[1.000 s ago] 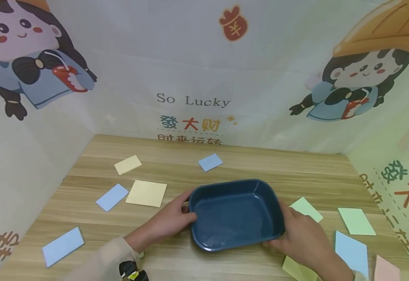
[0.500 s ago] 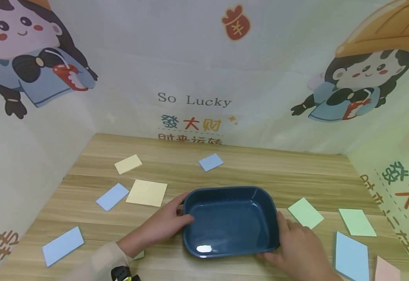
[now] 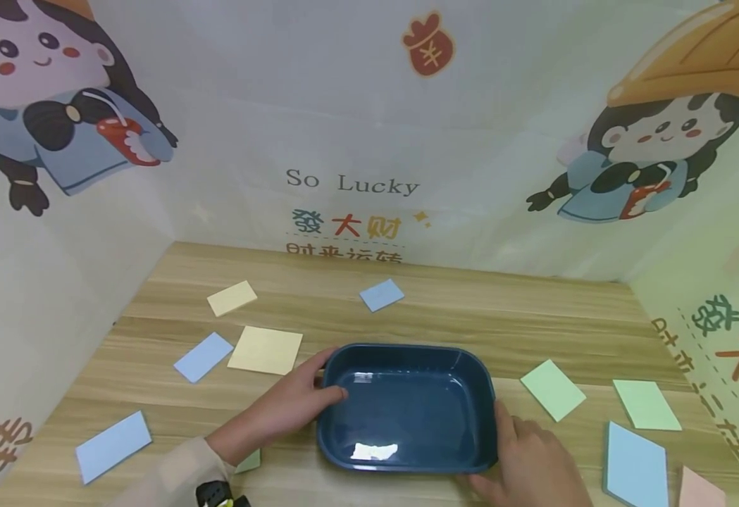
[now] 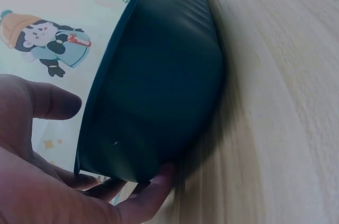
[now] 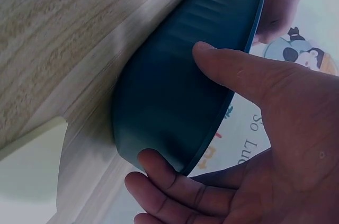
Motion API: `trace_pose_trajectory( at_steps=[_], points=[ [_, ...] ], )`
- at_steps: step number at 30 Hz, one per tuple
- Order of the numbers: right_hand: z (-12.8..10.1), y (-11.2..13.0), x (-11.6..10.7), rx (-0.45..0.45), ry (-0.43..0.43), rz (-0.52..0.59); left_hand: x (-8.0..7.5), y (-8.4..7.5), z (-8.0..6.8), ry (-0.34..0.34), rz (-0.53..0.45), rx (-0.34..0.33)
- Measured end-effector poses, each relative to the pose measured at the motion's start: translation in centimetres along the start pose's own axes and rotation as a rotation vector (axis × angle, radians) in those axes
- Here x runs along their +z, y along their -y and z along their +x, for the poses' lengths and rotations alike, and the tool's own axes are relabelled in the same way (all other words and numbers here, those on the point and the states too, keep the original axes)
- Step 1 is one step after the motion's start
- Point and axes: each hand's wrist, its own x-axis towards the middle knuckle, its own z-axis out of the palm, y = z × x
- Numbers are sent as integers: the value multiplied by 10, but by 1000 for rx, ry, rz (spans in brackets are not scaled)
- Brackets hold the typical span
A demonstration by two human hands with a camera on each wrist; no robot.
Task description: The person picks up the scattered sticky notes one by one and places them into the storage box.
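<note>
A dark blue rectangular baking dish (image 3: 407, 415) with rounded corners lies between both hands in the head view. My left hand (image 3: 296, 405) grips its left end, the thumb over the rim and other fingers round the outside. At the right end, my right hand (image 3: 528, 451) holds the dish, with its thumb on the near wall. The left wrist view shows the dish's outer wall (image 4: 153, 86) close to the wood, the left fingertips low against it. In the right wrist view, the right thumb and fingers (image 5: 161, 168) span the wall. Whether the base touches the table cannot be told.
Paper notes lie on the wooden table (image 3: 470, 303): yellow (image 3: 265, 350) and blue (image 3: 113, 446) ones left, a blue one (image 3: 382, 295) behind, green (image 3: 553, 389), blue (image 3: 635, 465) and pink (image 3: 702, 487) ones right. Printed cloth walls (image 3: 236, 141) enclose the back and sides.
Both hands have brought the dish nearer the person and slightly left, turning it level with the front edge. A green note by the right hand has come into full view.
</note>
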Motion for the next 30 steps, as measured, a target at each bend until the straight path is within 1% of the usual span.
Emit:
trace_pose_trajectory(
  at_steps=[8,15,22,27,30],
  points=[
    [-3,3,2,9,4,5,-2,1,-1,6,-7,0],
    [-3,3,0,3,-4,9,-1,2,-1,-6,3,-6],
    [-2,3,-1,9,11,19,-2,3,0,8,-7,9],
    [-1,4,-1,12,11,21,-2,3,0,3,-8,6],
    [0,5,-2,26,27,22,-1,3,-2,-6,8,4]
  ],
)
